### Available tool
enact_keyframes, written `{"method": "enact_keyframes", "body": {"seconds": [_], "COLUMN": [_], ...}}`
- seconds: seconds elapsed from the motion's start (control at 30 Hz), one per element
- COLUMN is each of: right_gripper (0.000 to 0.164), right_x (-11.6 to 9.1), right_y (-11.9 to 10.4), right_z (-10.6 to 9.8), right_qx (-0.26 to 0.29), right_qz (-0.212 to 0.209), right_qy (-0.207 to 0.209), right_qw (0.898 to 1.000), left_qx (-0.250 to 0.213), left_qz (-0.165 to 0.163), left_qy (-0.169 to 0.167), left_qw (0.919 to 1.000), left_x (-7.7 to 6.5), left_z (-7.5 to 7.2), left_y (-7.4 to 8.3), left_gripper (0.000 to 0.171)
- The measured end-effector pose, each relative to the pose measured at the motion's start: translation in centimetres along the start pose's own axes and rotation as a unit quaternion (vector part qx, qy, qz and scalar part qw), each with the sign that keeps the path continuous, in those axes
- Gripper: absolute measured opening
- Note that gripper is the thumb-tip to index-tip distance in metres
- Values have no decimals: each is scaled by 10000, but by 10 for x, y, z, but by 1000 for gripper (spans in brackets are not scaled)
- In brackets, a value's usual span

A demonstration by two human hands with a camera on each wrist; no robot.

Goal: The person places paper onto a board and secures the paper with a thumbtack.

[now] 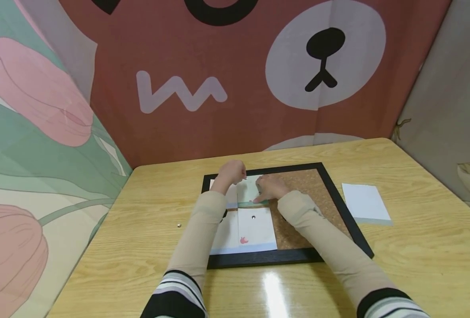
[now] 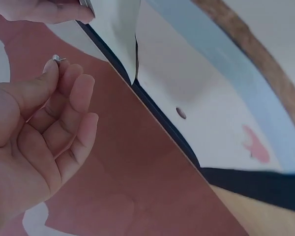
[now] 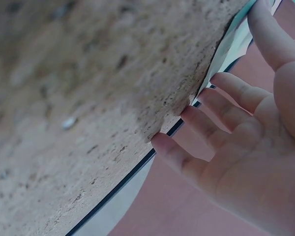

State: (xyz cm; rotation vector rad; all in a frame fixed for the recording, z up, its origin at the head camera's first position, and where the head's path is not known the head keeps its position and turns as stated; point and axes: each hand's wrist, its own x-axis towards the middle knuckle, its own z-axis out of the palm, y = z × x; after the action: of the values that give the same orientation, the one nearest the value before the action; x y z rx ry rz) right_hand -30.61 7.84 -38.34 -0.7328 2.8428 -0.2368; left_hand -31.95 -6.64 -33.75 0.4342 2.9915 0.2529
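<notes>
A black-framed cork board (image 1: 290, 236) lies on the table with several paper sheets on its left half. My left hand (image 1: 231, 173) is over the board's far edge and pinches a small silver thumbtack (image 2: 56, 58) between thumb and index finger, its point sticking out. Beside it, my right hand (image 1: 272, 187) rests its fingertips on the cork and its thumb on a pale green sheet (image 1: 247, 191). Nearer lies a white sheet (image 1: 259, 229) with a pink print and a blue lower edge, a tack (image 1: 253, 217) in its upper part.
On the table, a loose tack (image 1: 179, 225) lies left of the board. A white sheet with a blue edge (image 1: 366, 203) is to the right. Behind the table (image 1: 139, 256) hangs a reddish-brown cloth (image 1: 239, 128) with a cartoon face.
</notes>
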Motion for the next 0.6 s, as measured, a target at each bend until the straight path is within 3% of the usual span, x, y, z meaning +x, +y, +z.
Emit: {"method": "enact_keyframes", "body": {"seconds": [0.3,0.6], "right_gripper": [62,66], "right_x": [-1,-1], "right_y": [0,-1], "right_z": [1,0], "right_qx": [-49,-78], "right_qz": [-80,40], "right_qy": [75,24], "right_qw": [9999,10000], "left_qx": [-126,-79], "left_qz": [41,-174], "left_qy": [-154,-16], "left_qw": [9998,9998], "left_x": [13,15], "left_z": [17,22], "left_y": [2,1], "left_gripper": [11,11]}}
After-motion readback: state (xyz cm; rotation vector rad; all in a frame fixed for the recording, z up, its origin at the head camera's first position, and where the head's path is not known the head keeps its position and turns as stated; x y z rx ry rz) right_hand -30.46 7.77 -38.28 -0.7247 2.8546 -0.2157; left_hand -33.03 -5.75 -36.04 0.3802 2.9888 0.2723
